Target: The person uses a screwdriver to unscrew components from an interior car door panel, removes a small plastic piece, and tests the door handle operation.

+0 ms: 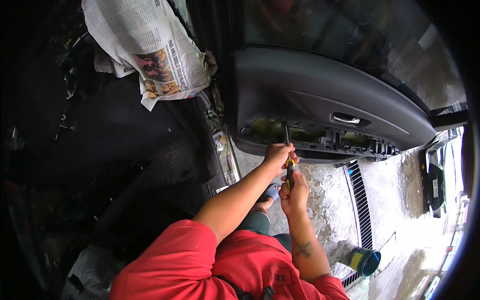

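Note:
A screwdriver [290, 172] with a black and yellow handle points away from me at the open car door. My right hand [296, 191] is closed around its handle. Just ahead, my left hand [279, 157] is closed about the shaft, fingers curled; their exact grip is partly hidden. The shaft reaches into the uncovered opening [310, 135] along the dark grey door panel [300, 95], which shows brackets and clip slots. The tip is hard to make out there. Farther right on the panel is a chrome inner door handle [346, 118].
Newspaper sheets [155, 45] cover something at the upper left, beside the dark car interior [125, 125]. A drain grate [361, 205] runs along the wet floor on the right, next to a dark bucket [366, 261]. Another car [436, 180] stands farther right.

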Demonstrator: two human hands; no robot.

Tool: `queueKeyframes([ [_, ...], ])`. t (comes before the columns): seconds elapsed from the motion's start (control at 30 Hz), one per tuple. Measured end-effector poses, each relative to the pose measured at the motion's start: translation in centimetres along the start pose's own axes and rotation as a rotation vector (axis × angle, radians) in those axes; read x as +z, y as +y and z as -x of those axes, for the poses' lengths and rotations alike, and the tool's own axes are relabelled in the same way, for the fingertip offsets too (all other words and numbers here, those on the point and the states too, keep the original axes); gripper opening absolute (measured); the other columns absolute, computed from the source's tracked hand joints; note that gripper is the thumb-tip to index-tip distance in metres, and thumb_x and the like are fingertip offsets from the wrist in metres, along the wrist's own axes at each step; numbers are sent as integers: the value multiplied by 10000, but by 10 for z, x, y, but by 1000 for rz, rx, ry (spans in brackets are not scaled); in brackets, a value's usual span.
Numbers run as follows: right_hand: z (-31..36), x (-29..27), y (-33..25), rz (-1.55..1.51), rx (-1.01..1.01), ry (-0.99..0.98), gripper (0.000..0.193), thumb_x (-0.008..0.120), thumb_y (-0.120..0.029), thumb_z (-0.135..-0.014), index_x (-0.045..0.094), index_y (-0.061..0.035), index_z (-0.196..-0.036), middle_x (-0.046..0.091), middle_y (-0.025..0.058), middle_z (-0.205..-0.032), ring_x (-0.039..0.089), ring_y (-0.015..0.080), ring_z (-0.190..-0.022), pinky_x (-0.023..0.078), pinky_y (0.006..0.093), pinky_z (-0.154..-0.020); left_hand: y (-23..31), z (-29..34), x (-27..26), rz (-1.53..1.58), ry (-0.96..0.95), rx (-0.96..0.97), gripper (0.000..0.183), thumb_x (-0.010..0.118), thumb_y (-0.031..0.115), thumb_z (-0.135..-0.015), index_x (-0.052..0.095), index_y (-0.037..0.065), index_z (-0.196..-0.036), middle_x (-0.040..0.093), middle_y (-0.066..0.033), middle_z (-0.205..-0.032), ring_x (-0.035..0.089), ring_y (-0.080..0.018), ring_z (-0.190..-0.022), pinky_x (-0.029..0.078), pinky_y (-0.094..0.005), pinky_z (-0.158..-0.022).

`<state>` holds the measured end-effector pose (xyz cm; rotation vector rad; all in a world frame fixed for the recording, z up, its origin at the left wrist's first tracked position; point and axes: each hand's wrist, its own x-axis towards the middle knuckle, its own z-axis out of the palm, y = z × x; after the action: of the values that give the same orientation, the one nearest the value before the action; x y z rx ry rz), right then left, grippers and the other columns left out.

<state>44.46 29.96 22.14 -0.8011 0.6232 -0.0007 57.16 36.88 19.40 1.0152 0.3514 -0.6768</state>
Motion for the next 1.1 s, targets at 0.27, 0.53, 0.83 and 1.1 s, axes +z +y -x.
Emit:
queueKeyframes([
  [0.27, -24, -17, 36, 592, -433, 123, 221, 523, -216, -1049, 535, -104, -1239, 655, 39, -922, 441, 101, -458, 341, 250, -420, -8, 6, 6, -70, 64, 77, 272, 584, 299, -1040, 640, 33, -1026, 683, -92, -855, 722, -222, -716, 548, -320, -550],
  [0.53, -1, 12, 23, 745, -551, 174, 277, 547, -254, -1028, 534, -93, -1252, 652, 100, -993, 577, 208, -542, 457, 336, -473, -7, -12, -8, -60, 19, 102, 228, 551, 229, -1047, 641, 21, -1018, 676, -84, -832, 702, -210, -701, 548, -321, -562],
  [0.83, -16, -8, 0, -498, 225, -234, 236, 483, -269, -1059, 543, -93, -1204, 687, 35, -973, 337, 60, -436, 247, 220, -398, 5, 1, 0, -140, -3, 119, 209, 601, 238, -1022, 657, 37, -1009, 666, -78, -840, 717, -219, -748, 556, -343, -581],
  [1.1, -1, 0, 11, 1002, -522, 164, 317, 576, -211, -997, 531, -88, -1286, 656, 127, -1021, 611, 302, -745, 494, 395, -609, -1, -9, 6, -89, 80, 120, 186, 638, 211, -999, 662, 46, -916, 663, -54, -764, 699, -184, -651, 536, -330, -546],
])
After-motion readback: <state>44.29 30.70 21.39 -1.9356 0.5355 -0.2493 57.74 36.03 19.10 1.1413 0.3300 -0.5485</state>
